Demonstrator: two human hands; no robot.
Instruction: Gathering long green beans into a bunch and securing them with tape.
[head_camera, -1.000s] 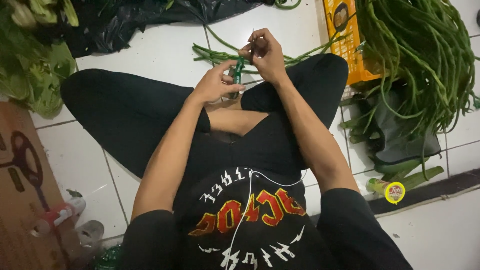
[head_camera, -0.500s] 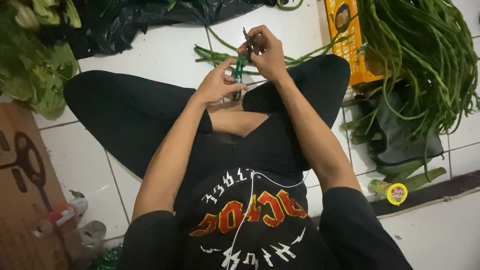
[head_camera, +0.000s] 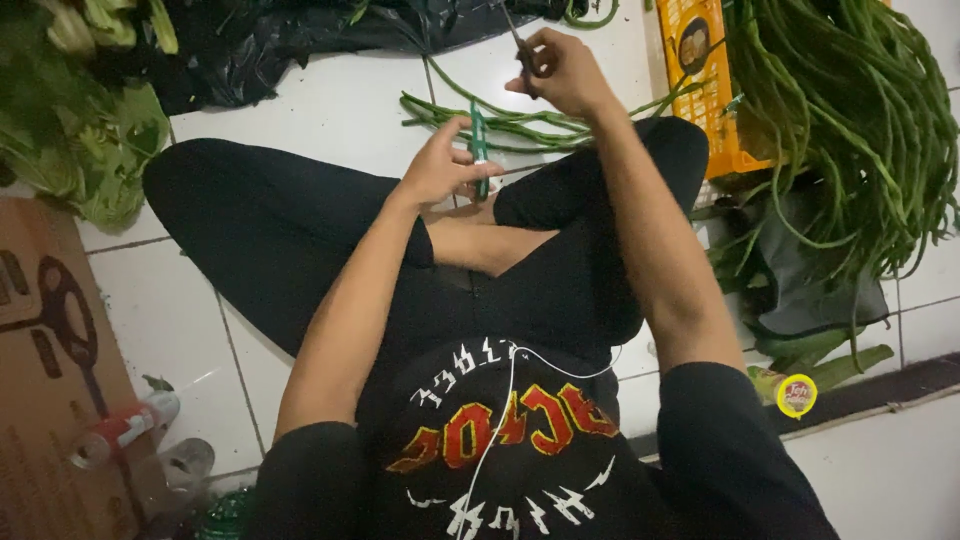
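Observation:
I sit cross-legged on a white tiled floor. My left hand (head_camera: 440, 168) is closed around a short upright green bundle of long beans (head_camera: 479, 150), held above my knees. My right hand (head_camera: 562, 70) is raised farther out, fingers pinched on a thin dark strand (head_camera: 514, 32) that runs up from the hand. What the strand is made of I cannot tell. Several loose long beans (head_camera: 500, 122) lie on the tiles just beyond both hands.
A large heap of long beans (head_camera: 850, 130) hangs over an orange box (head_camera: 700, 85) at the right. A black plastic bag (head_camera: 300, 40) lies at the top. Leafy greens (head_camera: 85, 150) and a cardboard box (head_camera: 45, 350) sit on the left, small bottles (head_camera: 125, 430) at lower left.
My right hand has lifted up and away from my left hand, drawing the thin strand out. The left hand still grips the green bundle in about the same place.

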